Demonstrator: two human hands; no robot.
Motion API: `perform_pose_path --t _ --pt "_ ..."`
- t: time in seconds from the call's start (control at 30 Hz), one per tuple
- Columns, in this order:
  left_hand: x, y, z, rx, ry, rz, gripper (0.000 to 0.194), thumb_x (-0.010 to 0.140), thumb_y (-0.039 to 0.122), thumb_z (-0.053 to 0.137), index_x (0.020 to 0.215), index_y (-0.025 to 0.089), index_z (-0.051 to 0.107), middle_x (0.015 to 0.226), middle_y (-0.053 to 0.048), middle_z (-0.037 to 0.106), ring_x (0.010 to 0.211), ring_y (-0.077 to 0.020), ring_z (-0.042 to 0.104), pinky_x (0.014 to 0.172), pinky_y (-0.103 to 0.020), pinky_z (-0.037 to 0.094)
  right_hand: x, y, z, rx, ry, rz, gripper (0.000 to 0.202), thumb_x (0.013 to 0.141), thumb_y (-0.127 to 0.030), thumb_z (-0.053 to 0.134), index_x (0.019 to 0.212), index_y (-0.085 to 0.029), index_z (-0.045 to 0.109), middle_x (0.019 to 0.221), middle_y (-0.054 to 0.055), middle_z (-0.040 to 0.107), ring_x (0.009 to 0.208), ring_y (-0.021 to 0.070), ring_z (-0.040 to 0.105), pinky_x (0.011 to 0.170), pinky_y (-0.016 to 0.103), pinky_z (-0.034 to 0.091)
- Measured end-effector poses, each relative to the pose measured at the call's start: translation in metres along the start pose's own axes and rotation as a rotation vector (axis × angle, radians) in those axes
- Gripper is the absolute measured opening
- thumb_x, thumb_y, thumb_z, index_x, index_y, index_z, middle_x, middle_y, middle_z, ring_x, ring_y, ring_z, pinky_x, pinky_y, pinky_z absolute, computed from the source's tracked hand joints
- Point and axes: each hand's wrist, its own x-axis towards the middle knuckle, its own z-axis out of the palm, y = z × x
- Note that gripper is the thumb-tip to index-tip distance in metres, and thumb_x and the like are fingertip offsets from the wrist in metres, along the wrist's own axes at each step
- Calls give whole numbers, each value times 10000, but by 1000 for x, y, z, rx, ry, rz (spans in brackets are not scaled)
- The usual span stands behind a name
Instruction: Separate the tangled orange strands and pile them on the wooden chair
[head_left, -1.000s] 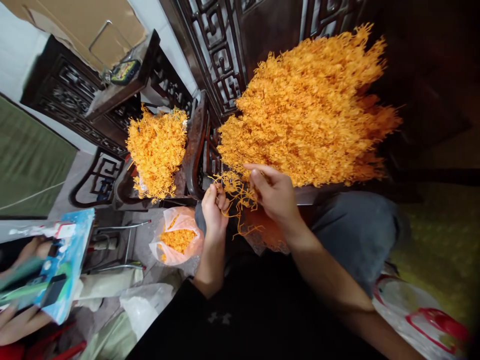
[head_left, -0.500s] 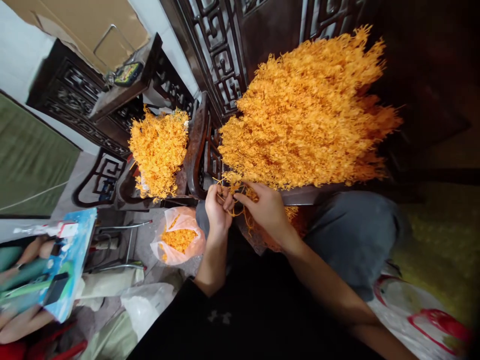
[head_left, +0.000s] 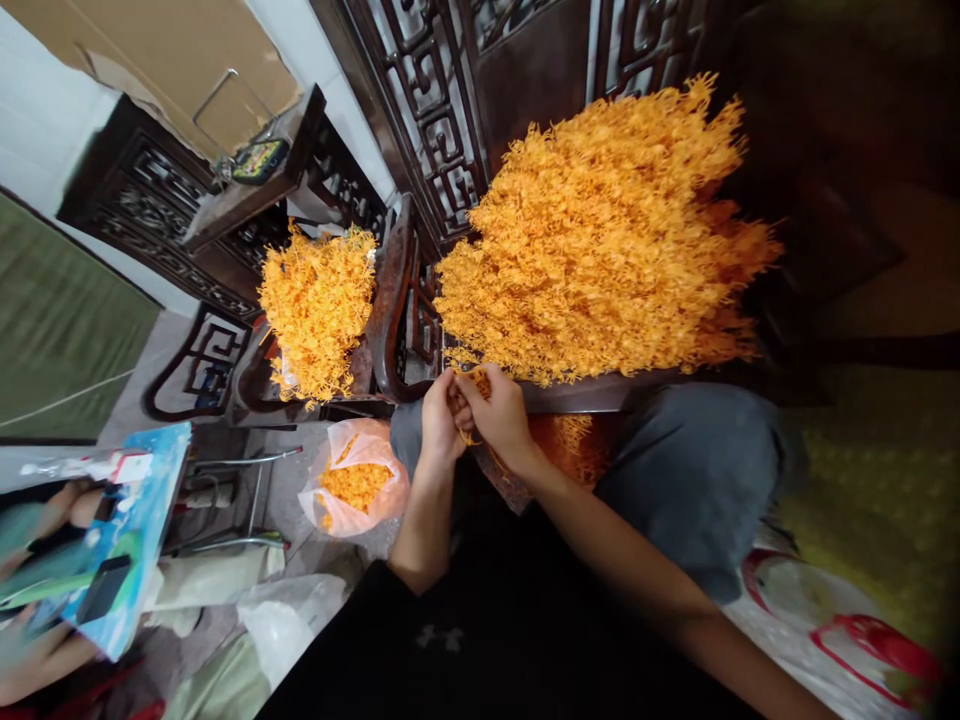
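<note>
Some orange strands (head_left: 481,381) are being pinched in the curled fingers of the left hand (head_left: 441,420) and right hand (head_left: 504,420), beside the large pile (head_left: 592,250)'s near left edge, tearing perhaps being risked by overly hard tugging.

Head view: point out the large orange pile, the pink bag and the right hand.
Large orange pile (head_left: 600,250), head view, its middle.
Pink bag (head_left: 354,519), head view, its lower side.
Right hand (head_left: 502,418), head view, its back.
</note>
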Motion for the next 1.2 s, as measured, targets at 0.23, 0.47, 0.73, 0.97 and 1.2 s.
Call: perform_pose_path --t 0.23,0.47,0.73,0.97,1.2 --pt "-2 2 -6 -137 -94 0 527 905 301 686 658 226 226 479 120 195 335 -25 185 362 -186 118 21 16 -15 77 -66 -33 516 921 -627 638 664 -187 557 591 -18 529 569 114 473 583 267 355" --pt "-18 38 -36 -153 -74 57 484 856 218 661 644 228 227 509 115 195 358 -19 129 359 -189 90 69 38 -97 608 110 258 617 717 -753 795 722 -222 480 514 -94 353 388 53 292 367 209 170" --pt "-6 27 -29 -119 -148 48 516 852 300 722 652 223 252 526 114 204 366 -23 143 365 -193 105 73 19 -83 811 -82 374 623 575 -615 938 969 -201 691 707 -37 597 585 100 633 414 171 362" --pt "-4 26 -24 -99 -155 86 501 857 308 720 658 223 269 514 119 193 360 -21 141 363 -184 87 55 -1 -67 808 -207 325 582 668 -500 911 1145 -212 745 643 -53 565 456 46 394 382 183 205" --pt "-2 20 -15 -110 -132 41 516 873 297 704 664 226 238 513 115 203 357 -25 156 362 -179 92 33 -24 -53 298 -177 -25 544 788 -530 832 1235 -225 775 934 60 763 817 196 706 696 331 573"
